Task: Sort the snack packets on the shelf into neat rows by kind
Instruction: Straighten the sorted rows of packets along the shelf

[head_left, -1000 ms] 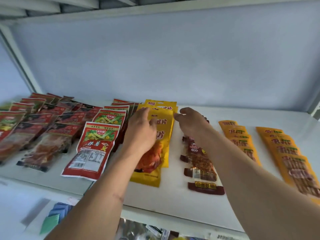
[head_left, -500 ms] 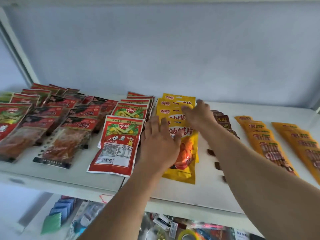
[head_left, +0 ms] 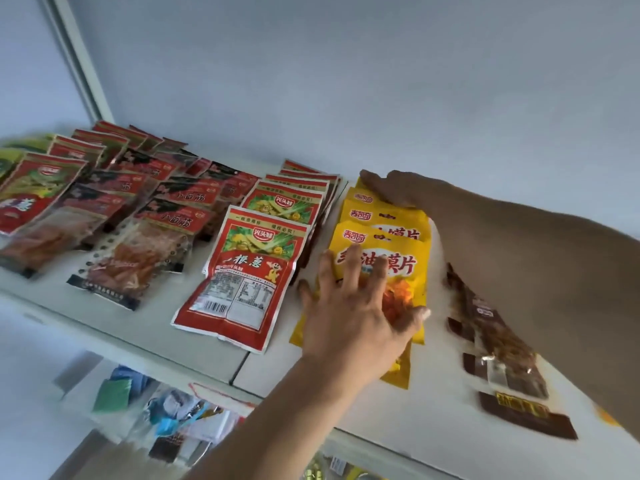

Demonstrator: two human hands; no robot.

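Note:
A row of yellow snack packets [head_left: 388,237] lies overlapping on the white shelf [head_left: 131,327], running from front to back. My left hand [head_left: 349,313] rests flat with spread fingers on the front yellow packet. My right hand [head_left: 394,188] lies on the rear end of the same row, fingers flat on the back packet. To the left runs a row of red packets with green art [head_left: 249,275]. Brown packets [head_left: 498,355] lie to the right, partly hidden under my right forearm.
Dark red packets [head_left: 145,244] fill several rows further left, with more red-green ones [head_left: 38,188] at the far left. The back wall stands close behind the rows. A lower shelf with mixed goods [head_left: 166,417] shows below the front edge.
My left hand has slid down toward the front of the yellow row and spread flat. My right hand has reached to the row's back end. The view has shifted right and closer.

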